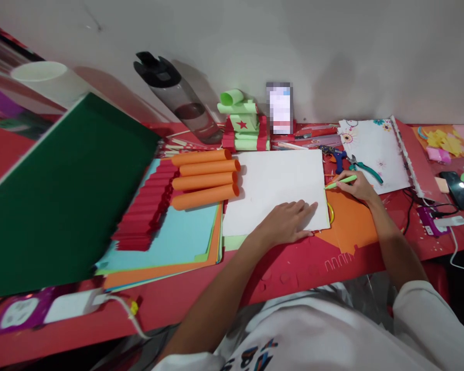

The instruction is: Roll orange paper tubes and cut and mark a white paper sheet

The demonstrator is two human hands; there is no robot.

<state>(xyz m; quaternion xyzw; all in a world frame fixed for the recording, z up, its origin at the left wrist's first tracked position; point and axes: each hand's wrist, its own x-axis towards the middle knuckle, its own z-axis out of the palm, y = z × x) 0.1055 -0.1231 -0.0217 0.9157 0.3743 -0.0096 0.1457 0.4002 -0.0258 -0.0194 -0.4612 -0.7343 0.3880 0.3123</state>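
Observation:
A white sheet of board (266,178) lies on the red table in front of me. My left hand (288,221) rests flat on its lower right part, fingers stretched out. My right hand (358,186) grips a light green pen (344,181), whose tip meets the board's right edge. Under that hand is a piece of orange paper (351,219). A yellow ring-shaped handle (331,212) pokes out from beneath the board. Several orange paper tubes (206,180) lie along the board's left side, beside red pleated paper (145,211) on a stack of coloured sheets (185,229).
At the back stand a water bottle (193,111), a green-and-red paper model (243,123) and a lit phone (280,105). A blue glue gun (337,158) and teal-handled pliers (369,171) lie near my right hand. A dark green board (69,206) leans at left; a purple power strip (431,221) is at right.

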